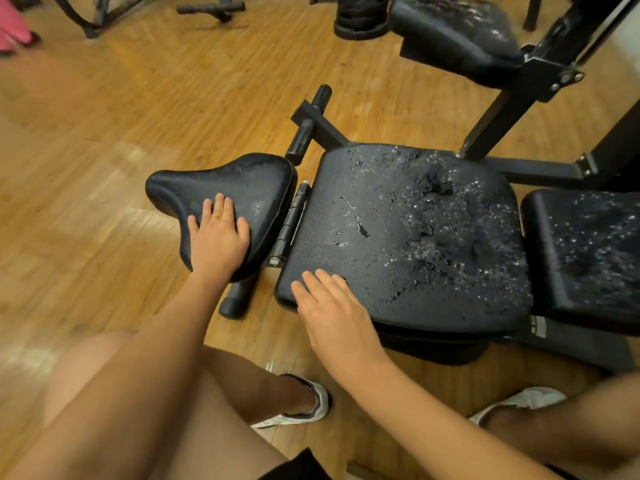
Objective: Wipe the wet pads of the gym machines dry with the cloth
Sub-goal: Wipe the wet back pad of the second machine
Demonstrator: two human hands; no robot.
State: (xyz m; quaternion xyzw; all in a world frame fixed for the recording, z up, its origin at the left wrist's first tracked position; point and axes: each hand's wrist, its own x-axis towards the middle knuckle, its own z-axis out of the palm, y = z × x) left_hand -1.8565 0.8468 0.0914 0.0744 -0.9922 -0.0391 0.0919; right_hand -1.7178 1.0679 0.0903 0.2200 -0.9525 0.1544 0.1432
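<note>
Seat pad point(415, 237): black, squarish, lying flat, heavily beaded with droplets toward its 3 o'clock side. Saddle-shaped pad point(242, 185) just beside at 9 o'clock: black, few droplets. Adjoining pad point(588, 244) at 3 o'clock: wet. Raised pad point(457, 32) at 12 o'clock: tilted, wet-speckled.

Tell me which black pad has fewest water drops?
The small saddle-shaped pad under the left hand; the large seat pad and others are speckled with droplets.

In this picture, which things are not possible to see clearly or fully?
Head view only.
Cloth: nowhere in frame.
Rightmost pad: cut off by the right edge.
Pink thing, top left: blurred, cut by the edge.
Small pad under the left hand: hidden by the palm.
Right hand: touching the seat pad or hovering, unclear.
</note>
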